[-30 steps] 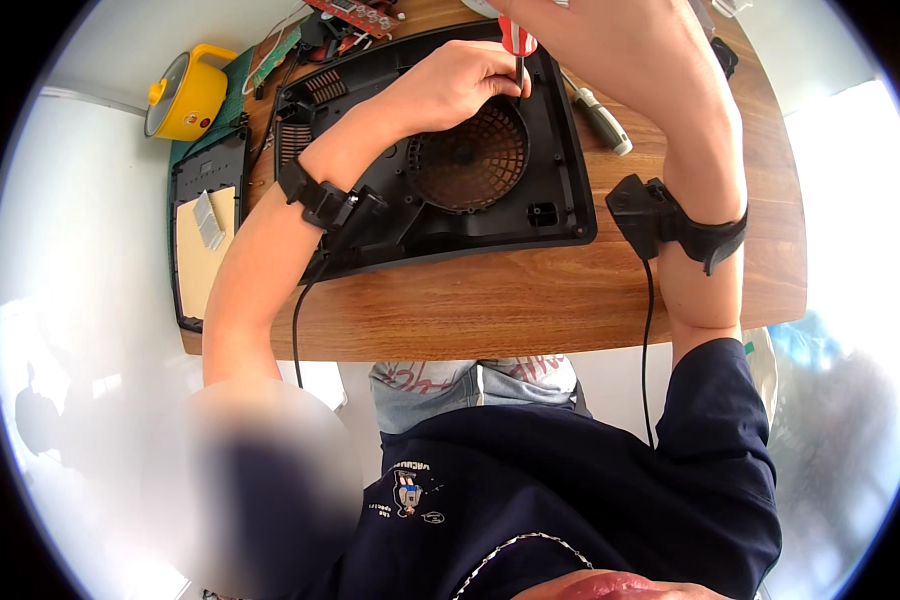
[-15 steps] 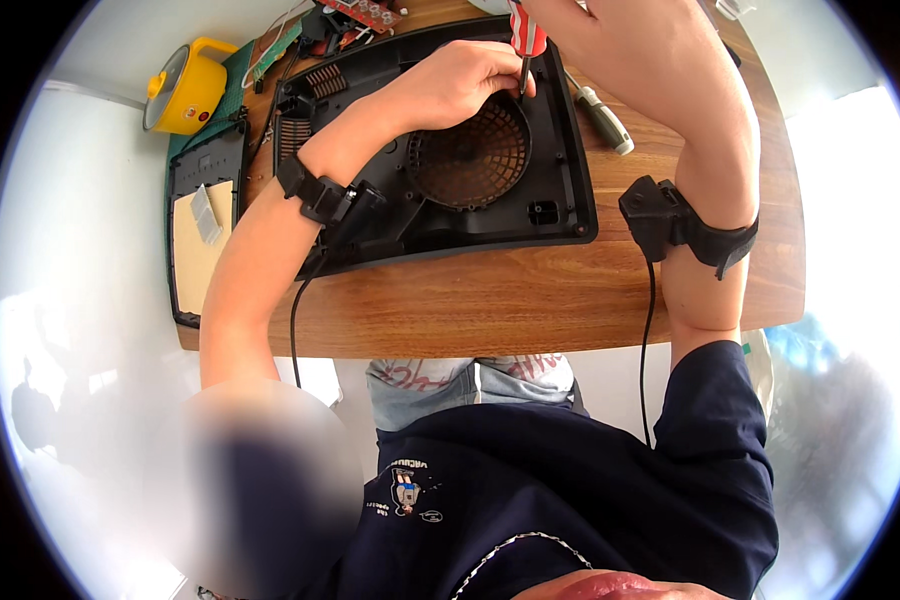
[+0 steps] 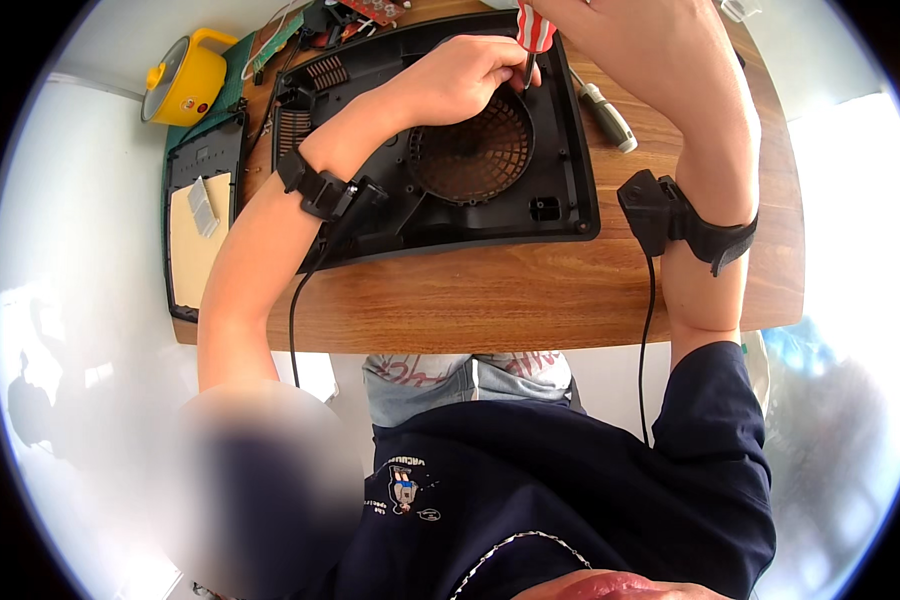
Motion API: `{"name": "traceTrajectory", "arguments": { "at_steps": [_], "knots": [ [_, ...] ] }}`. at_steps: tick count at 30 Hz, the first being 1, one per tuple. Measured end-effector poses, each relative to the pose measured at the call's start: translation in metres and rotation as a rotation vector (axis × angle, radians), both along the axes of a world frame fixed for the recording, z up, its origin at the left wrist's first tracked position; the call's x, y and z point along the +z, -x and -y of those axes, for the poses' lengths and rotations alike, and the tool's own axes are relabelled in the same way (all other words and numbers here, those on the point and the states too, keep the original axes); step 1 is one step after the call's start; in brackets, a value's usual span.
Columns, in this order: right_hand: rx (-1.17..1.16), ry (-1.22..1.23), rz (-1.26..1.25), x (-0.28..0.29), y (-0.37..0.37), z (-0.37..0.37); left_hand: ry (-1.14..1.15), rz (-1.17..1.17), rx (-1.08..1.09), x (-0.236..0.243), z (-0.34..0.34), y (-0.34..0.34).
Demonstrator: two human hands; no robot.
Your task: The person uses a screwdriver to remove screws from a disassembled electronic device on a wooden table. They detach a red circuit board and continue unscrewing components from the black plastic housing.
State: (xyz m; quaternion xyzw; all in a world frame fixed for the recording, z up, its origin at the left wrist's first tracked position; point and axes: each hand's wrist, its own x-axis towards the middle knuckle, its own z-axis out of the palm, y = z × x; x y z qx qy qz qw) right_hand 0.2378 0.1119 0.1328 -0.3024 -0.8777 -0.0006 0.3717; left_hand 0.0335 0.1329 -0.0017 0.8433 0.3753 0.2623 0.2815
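A black plastic housing (image 3: 562, 160) lies open side up on the wooden table, with a round mesh grille (image 3: 475, 155) in its middle. My right hand (image 3: 605, 35), partly cut off by the upper edge, grips a screwdriver (image 3: 536, 32) with a red and white handle. Its shaft points down at the housing, just past the grille's far right rim. Beside the shaft, my left hand (image 3: 462, 78) reaches over the grille with thumb and fingers pinched together. Whatever lies between those fingertips is too small or hidden to name.
Right of the housing lies another tool with a grey-green handle (image 3: 610, 120). At left stand a yellow pot (image 3: 185, 92) and a black panel (image 3: 205, 160) bearing a beige sheet (image 3: 198, 265). Circuit boards (image 3: 375, 10) and wires crowd the back. Cables hang from both forearm straps.
The screwdriver and its tip have shifted slightly right and up in the picture. My left hand stays pinched by the shaft, and the housing looks almost unchanged.
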Motion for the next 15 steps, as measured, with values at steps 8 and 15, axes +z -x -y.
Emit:
{"name": "traceTrajectory", "arguments": {
  "at_steps": [8,15],
  "knots": [
    [-0.075,0.116,-0.03,-0.005,-0.003,-0.014,0.017,-0.105,-0.009,0.003,-0.002,0.0],
    [-0.041,-0.061,0.005,-0.009,0.0,-0.01,0.057,-0.022,-0.016,-0.002,-0.002,0.0]
  ]
}}
